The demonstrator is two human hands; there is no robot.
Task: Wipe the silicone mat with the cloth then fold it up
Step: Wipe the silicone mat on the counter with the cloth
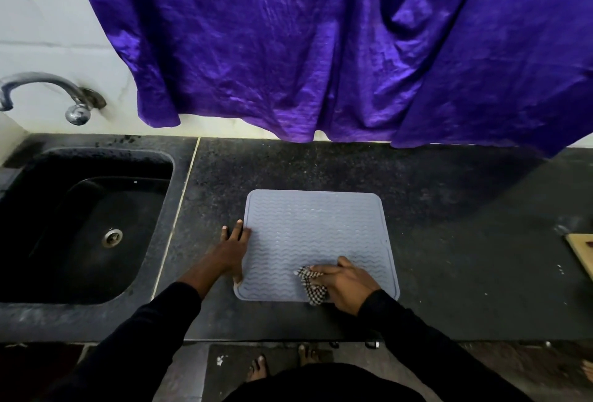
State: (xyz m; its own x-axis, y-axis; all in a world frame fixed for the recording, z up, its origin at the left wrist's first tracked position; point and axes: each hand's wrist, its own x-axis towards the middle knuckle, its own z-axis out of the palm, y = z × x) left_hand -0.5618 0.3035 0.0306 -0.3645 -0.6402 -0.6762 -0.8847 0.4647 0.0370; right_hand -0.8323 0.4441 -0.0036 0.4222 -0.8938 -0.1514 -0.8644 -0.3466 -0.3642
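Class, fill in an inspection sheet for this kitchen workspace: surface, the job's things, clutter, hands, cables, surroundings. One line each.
Surface: dark speckled counter, with pale specks and smears.
Job's things: grey mat lying flat and unfolded; checked cloth bunched on its near edge.
Clutter: wooden board at the right edge, partly out of view.
Hands: left hand flat on the mat's left edge; right hand gripping the cloth on the mat.
Cables: nothing seen.
Surroundings: black sink at left, tap above it, purple curtain hanging behind the counter.
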